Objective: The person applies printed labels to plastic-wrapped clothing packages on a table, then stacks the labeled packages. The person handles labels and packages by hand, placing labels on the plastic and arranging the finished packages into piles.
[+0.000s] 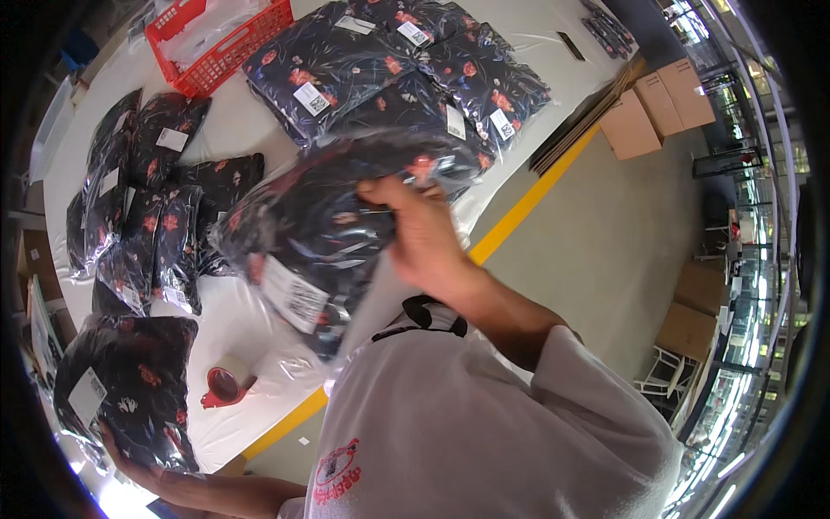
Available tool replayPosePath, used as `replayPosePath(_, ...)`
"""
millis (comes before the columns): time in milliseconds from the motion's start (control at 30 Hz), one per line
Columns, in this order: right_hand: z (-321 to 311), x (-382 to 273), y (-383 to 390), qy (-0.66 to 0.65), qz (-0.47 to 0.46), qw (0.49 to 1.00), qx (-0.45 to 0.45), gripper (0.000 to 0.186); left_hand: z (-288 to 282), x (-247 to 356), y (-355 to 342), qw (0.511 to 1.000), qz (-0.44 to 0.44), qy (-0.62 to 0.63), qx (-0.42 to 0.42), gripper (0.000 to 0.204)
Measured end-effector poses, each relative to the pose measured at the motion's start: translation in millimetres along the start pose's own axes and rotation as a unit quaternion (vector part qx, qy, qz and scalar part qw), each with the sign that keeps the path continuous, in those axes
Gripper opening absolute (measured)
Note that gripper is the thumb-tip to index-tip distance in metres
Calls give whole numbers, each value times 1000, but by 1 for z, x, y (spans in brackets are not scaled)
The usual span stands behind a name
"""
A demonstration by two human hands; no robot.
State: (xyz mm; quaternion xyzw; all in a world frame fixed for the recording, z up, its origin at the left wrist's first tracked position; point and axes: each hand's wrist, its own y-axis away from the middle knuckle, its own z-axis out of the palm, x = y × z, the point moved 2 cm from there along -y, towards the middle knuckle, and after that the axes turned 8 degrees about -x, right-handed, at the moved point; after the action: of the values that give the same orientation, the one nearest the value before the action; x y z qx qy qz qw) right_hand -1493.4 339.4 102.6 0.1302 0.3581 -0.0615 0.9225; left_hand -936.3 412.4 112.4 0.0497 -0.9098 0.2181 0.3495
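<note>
- Gripping in the head view: the R hand (425, 235) has its thumb and fingers closed on the tilted pkg (333, 208), a clear plastic bag w/ dark floral cloth inside; it grasps the right-hand side of it.
- This pkg is in front of the person, in the middle of the view, a bit blurred; a white label (298, 294) is on its lower part. Cannot tell if it touches the bench (232, 313), which has a white cover.
- The L hand (131, 463) is at the lower edge of the near-left pkg (143, 376), same kind, w/ a white label too. Some fingers are hidden, so cannot tell if this hand grips or only rests.
- Just right of the near-left pkg, on the bench: a tape roll w/ red holder (225, 387).
- Behind, on the L side: a group of narrower pkgs (173, 221), partly overlapping, w/ labels.
- On the far side: a pile of wider pkgs (346, 73), same floral cloth; the tilted pkg covers part of it in the view.
- Next to this pile, to the left: a red basket (226, 56) w/ clear plastic inside.
- R of the bench: a yellow line (523, 212) on the grey floor (605, 225), and brown cardboard boxes (661, 108).
</note>
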Motion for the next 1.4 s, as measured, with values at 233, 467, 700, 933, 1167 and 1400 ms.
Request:
replayPosePath(233,-129,-63,-24,83,-58,995,23,23,55,71,-20,990,-26,139,-16,101)
replayPosePath(467,-252,-64,-71,200,189,955,110,33,139,176,-17,892,-168,419,-23,46)
replayPosePath(700,-268,-109,-60,357,309,879,-66,25,230,294,-19,923,-28,379,-53,37)
replayPosePath(933,-224,-172,-75,317,202,922,-91,65,303,407,-41,742,-232,623,-86,32)
replayPosePath(1167,-198,-206,-115,-150,76,982,-82,61,420,497,-48,644,-58,697,-310,32)
replayPosePath(1400,-299,-330,-183,188,-193,962,33,44,585,515,-19,671,-151,583,-433,20)
